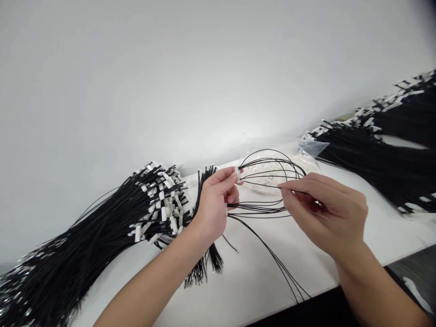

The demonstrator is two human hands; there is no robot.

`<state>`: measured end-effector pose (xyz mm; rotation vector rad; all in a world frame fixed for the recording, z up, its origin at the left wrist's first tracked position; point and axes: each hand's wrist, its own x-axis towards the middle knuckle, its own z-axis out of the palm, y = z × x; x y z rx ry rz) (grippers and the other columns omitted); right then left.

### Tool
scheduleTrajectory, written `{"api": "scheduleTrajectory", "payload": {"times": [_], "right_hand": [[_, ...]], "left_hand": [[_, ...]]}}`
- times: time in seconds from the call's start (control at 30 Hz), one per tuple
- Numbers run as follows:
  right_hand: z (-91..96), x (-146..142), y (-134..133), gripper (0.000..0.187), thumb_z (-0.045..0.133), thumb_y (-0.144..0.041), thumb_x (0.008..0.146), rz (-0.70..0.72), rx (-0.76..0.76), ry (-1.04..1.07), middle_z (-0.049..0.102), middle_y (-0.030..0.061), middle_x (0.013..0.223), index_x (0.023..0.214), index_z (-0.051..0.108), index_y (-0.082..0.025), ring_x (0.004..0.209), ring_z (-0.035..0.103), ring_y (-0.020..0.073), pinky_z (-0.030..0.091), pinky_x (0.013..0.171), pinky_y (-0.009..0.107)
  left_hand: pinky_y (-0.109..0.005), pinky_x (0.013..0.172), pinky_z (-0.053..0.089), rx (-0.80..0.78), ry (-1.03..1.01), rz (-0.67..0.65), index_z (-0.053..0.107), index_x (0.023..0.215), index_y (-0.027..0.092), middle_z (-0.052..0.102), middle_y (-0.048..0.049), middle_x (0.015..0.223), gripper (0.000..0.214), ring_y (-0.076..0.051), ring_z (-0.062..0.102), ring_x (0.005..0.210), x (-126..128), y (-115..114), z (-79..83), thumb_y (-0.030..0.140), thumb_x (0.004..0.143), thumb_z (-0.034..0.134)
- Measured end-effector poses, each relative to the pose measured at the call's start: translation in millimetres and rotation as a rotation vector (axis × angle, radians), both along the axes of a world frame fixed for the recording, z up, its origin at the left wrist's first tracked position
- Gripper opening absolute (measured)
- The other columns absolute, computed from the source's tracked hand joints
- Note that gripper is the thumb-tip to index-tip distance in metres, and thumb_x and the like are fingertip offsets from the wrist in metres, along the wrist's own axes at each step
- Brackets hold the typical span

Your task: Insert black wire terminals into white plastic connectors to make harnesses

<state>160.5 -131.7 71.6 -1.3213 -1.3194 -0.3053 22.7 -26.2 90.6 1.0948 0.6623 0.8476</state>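
Pinching connector (237,175) in left hand (214,200), wire (262,183) in right hand (325,206); likely light and springy, best held by connector.

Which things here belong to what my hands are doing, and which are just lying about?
Held, likely the job:
white connector
black looped wires

Lying nearby, possibly supplies:
left wire bundle
right wire bundles
short wire bundle
clear plastic bag
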Motion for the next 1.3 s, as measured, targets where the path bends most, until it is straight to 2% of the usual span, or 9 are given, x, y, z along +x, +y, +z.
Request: {"api": "scheduleTrajectory", "payload": {"times": [0.2,0.47,0.6,0.73,0.93,1.1,1.3], "right_hand": [[2.2,-1,0,0.016,0.06,-0.006,0.066,-0.002,0.001,-0.012,0.049,-0.0022,0.056,0.074,0.064,-0.02,0.046,0.036,0.0061,0.03,0.041,0.022],[-0.5,1,2,0.016,0.06,-0.007,0.066,-0.049,-0.003,-0.068,0.047,-0.0028,0.055,0.075,0.062,-0.019,0.047,0.035,0.006,0.031,0.042,0.022],[-2.7,1,2,0.015,0.06,-0.006,0.067,-0.078,0.006,-0.106,0.047,-0.0031,0.056,0.076,0.062,-0.019,0.046,0.035,0.0053,0.033,0.042,0.021],[-7.4,2,3,0.02,0.063,-0.008,0.067,-0.168,0.023,-0.241,0.055,-0.0029,0.063,0.083,0.062,-0.019,0.05,0.043,0.0049,0.036,0.046,0.019],[-12.6,-1,4,0.025,0.067,-0.011,0.067,-0.202,0.014,-0.476,0.064,-0.0026,0.075,0.09,0.062,-0.022,0.06,0.055,0.0065,0.042,0.056,0.02],[-12.3,-4,2,0.028,0.068,-0.007,0.065,-0.166,0.072,-0.491,0.065,-0.0019,0.076,0.088,0.061,-0.021,0.063,0.057,0.0078,0.043,0.058,0.02],[-13.2,-4,5,0.026,0.067,-0.006,0.066,-0.141,0.04,-0.505,0.064,-0.0017,0.076,0.087,0.061,-0.02,0.064,0.058,0.0085,0.044,0.059,0.02]], "left_hand": [[-0.02,0.041,0.022,0.003,0.002,0.002,0.06,0.082,0.016,0.055,-0.0015,0.079,0.015,-0.001,0.03,0.042,0,-1,0.5,0.026,0.07,0.062],[-0.02,0.044,0.025,0.06,0.01,0.002,0.059,0.082,0.018,0.049,0.0015,0.069,0.012,-0.002,0.031,0.043,1,-3,-1.4,0.025,0.073,0.06],[-0.02,0.044,0.026,0.142,0.041,0.028,0.059,0.085,0.019,0.047,0.0027,0.069,0.013,-0.002,0.031,0.043,2,-5,-2.4,0.023,0.073,0.06],[-0.02,0.043,0.026,0.19,0.06,0.021,0.058,0.088,0.019,0.046,0.0034,0.07,0.015,-0.002,0.032,0.043,2,-7,-1.6,0.025,0.074,0.059],[-0.019,0.043,0.026,0.178,0.073,-0.058,0.058,0.086,0.019,0.043,0.004,0.068,0.014,-0.002,0.033,0.044,2,-12,-3.1,0.026,0.074,0.06],[-0.019,0.042,0.022,0.098,0.078,-0.131,0.058,0.085,0.019,0.042,0.0037,0.068,0.012,-0.001,0.031,0.043,2,-16,-2.5,0.025,0.075,0.059],[-0.019,0.041,0.02,0.026,0.1,-0.145,0.056,0.084,0.017,0.045,0.0023,0.068,0.01,-0.001,0.031,0.042,3,-16,-1.2,0.021,0.075,0.057]]}}
